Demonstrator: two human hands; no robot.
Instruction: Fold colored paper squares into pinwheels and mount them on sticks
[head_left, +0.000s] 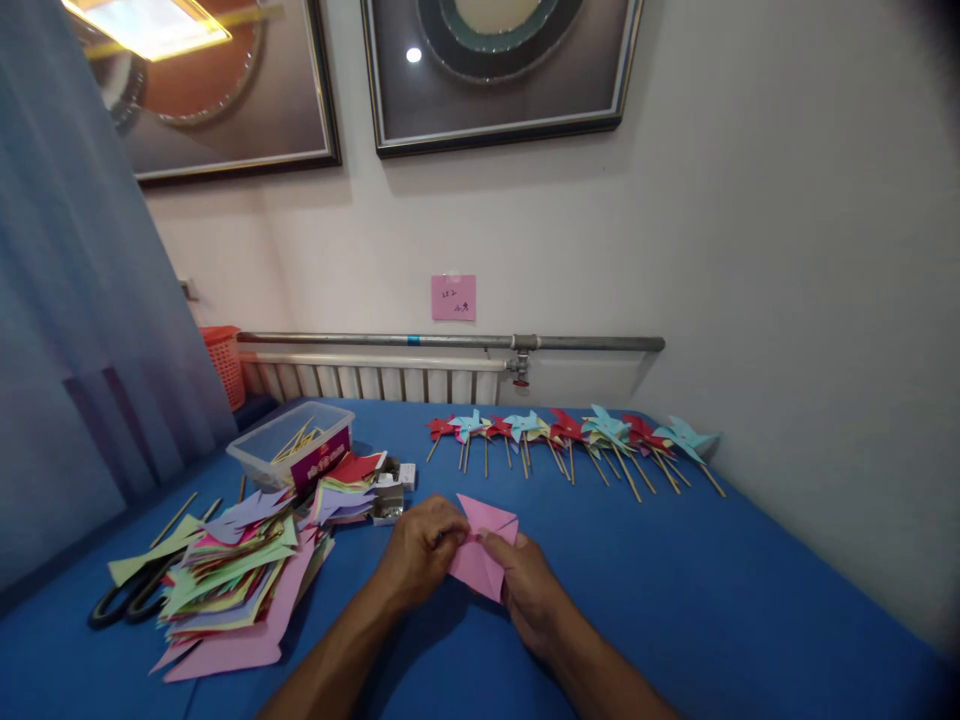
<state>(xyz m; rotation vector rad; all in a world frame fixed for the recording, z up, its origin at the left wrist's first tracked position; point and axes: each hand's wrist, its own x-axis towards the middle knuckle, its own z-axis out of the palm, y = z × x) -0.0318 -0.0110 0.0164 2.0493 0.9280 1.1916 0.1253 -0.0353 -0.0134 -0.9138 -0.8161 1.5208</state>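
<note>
The fingers of the left hand are curled closed and pinch the pink paper near its middle. The thumb of the right hand presses on the face of the same paper, its other fingers mostly hidden behind, so the right side is clamped. The paper is held above the blue table, to the right of the plastic box and nearer the person.

Just right of the plastic box, two small boxes stand together; the nearer is open. In front of the plastic box lies a loose stack of coloured paper, with the black handles of the scissors protruding from its left side. Thin sticks lean inside the plastic box.

Well to the right of the plastic box, pinwheels in red, light blue and pale yellow lie in a row, sticks toward the person. Behind the plastic box are a red basket, at left, and a radiator.
</note>
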